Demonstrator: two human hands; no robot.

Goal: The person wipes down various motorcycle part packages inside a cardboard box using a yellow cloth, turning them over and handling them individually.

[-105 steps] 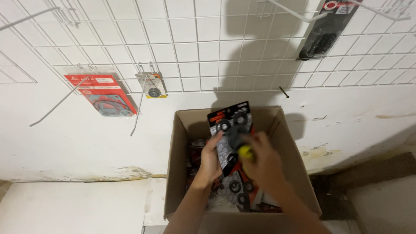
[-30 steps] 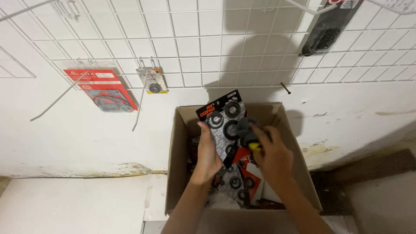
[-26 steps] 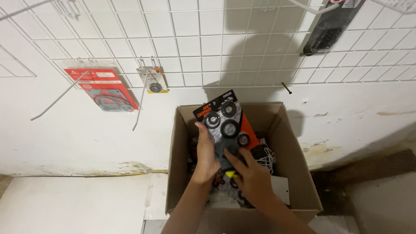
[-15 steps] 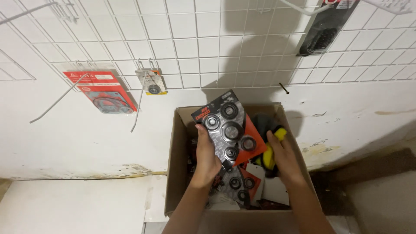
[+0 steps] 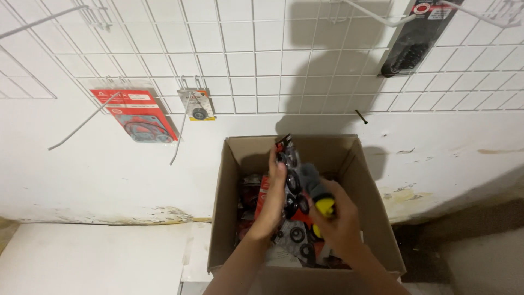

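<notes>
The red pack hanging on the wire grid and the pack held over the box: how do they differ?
The red pack on the grid hangs flat on wall hooks, untouched, its face in full view; the held pack is turned nearly edge-on, gripped by the left hand above the cardboard box. The hanging one shows thin ring outlines; the held one shows several dark round parts. Both are red-and-black carded packs.

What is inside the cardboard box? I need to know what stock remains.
The cardboard box holds a pile of carded packs of black rings on red and black backing. The left hand, right hand and lifted pack cover much of the pile; its depth cannot be seen.
</notes>
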